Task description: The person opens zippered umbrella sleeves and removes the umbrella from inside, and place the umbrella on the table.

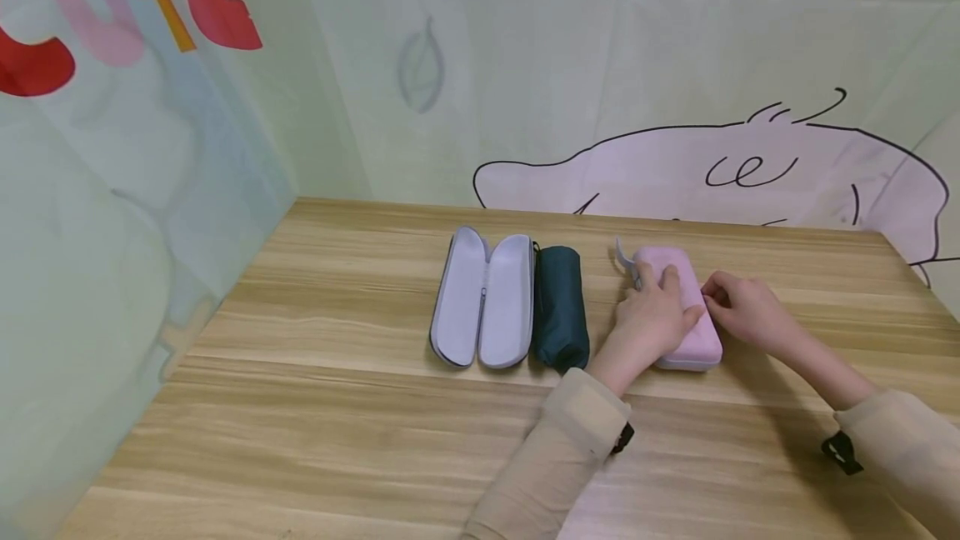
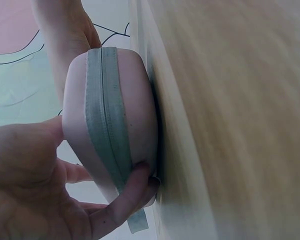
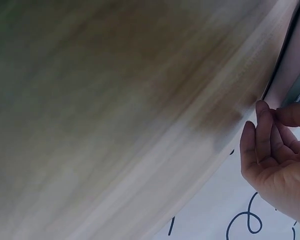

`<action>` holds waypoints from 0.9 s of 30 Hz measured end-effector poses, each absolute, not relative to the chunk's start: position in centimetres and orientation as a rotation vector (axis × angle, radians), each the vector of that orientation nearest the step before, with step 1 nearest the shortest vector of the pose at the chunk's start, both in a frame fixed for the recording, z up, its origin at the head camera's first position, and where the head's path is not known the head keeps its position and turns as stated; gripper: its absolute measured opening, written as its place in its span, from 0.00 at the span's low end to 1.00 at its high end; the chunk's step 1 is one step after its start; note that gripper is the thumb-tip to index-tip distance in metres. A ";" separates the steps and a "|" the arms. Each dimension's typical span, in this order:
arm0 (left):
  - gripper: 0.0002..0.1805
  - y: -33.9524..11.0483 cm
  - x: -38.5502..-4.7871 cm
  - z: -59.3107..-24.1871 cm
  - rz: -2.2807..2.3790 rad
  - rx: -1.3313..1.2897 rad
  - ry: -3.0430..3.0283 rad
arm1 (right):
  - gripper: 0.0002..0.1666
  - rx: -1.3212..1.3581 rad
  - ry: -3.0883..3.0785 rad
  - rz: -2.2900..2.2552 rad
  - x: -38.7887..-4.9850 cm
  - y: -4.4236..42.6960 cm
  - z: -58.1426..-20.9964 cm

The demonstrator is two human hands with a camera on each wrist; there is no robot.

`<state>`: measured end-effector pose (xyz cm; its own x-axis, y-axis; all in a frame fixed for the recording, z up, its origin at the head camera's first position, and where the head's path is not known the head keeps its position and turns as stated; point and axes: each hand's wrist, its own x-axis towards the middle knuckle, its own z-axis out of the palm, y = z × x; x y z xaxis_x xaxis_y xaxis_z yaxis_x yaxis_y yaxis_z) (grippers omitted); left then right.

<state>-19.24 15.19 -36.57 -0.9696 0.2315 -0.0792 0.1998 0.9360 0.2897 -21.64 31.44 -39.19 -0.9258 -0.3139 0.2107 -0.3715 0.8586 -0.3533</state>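
A pink zip case [image 1: 692, 286] with a grey zipper band [image 2: 104, 105] lies on the table, its lid down. My left hand [image 1: 651, 322] holds it from the left, fingers spread over the top and one finger bent against the zippered side. From the far left corner a grey strap [image 1: 624, 257] sticks out. At the case's right side my right hand [image 1: 746, 309] pinches thumb and index finger together by the zipper; the pull itself is hidden. In the right wrist view the other fingers curl loosely, close to the tabletop.
Left of the hands, a dark teal fabric pouch [image 1: 561, 302] lies beside an open glasses case [image 1: 508, 302] with a pale lining. The wooden table [image 1: 300, 440] ends at a printed cloth backdrop [image 1: 525, 65] behind and at the left.
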 end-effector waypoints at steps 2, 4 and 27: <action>0.37 15.3 -19.2 -36.6 0.432 0.334 2.979 | 0.03 0.537 -2.885 0.591 -21.5 31.5 -39.2; 0.37 15.3 -19.2 -36.6 0.434 0.336 2.977 | 0.03 0.537 -2.882 0.593 -21.4 31.5 -39.2; 0.37 15.2 -19.2 -36.5 0.433 0.332 2.970 | 0.02 0.527 -2.915 0.637 -20.4 31.5 -39.1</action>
<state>-19.23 15.15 -36.53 -0.9684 0.2332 -0.0884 0.1982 0.9349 0.2945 -20.44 31.47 -39.10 -0.9334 -0.3102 0.1801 -0.3571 0.8514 -0.3841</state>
